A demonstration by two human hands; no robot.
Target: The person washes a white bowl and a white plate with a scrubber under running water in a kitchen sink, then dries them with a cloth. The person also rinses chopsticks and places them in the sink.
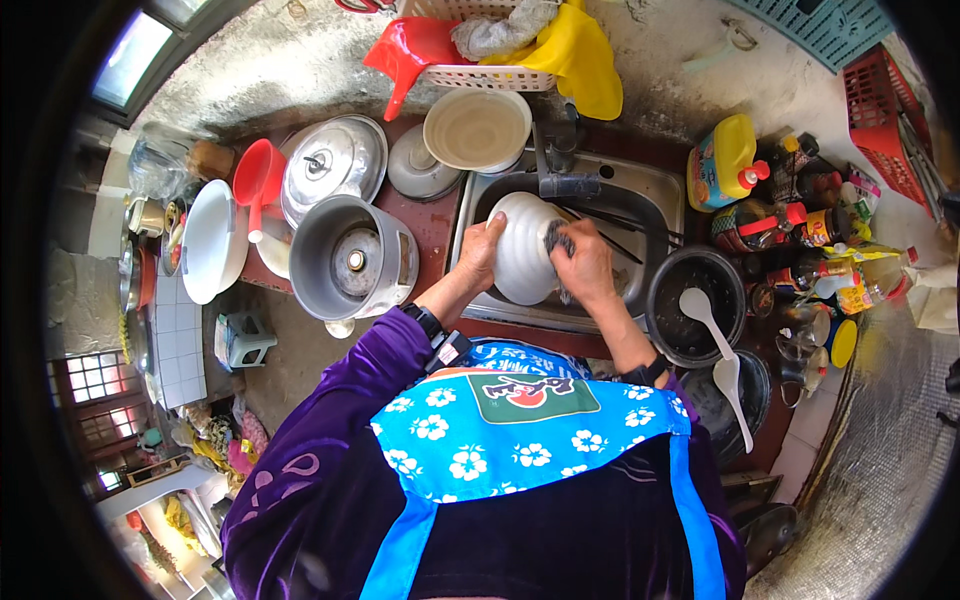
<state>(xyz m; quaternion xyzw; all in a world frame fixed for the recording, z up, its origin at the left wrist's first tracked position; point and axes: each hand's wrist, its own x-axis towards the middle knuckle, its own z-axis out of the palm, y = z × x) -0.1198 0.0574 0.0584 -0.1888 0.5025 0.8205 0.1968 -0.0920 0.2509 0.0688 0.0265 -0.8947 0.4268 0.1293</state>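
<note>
Over the stainless steel sink [570, 319], my left hand [481, 253] grips the rim side of a white ribbed bowl [519, 251], which is tilted with its outside facing up. My right hand [586, 262] presses a dark scouring pad [556, 238] against the bowl's base. Dark chopsticks [616, 246] lie in the sink behind my right hand. The black faucet [566, 182] reaches over the basin just beyond the bowl. How deep the bowl sits in the sink is hidden by the bowl and my hands.
Left of the sink stand a cream basin [478, 129], a metal pot [341, 259], a large lid [334, 166] and a red ladle [259, 176]. To the right are a black pot [694, 330] with a white spoon [705, 311], a yellow detergent jug [724, 165] and several bottles.
</note>
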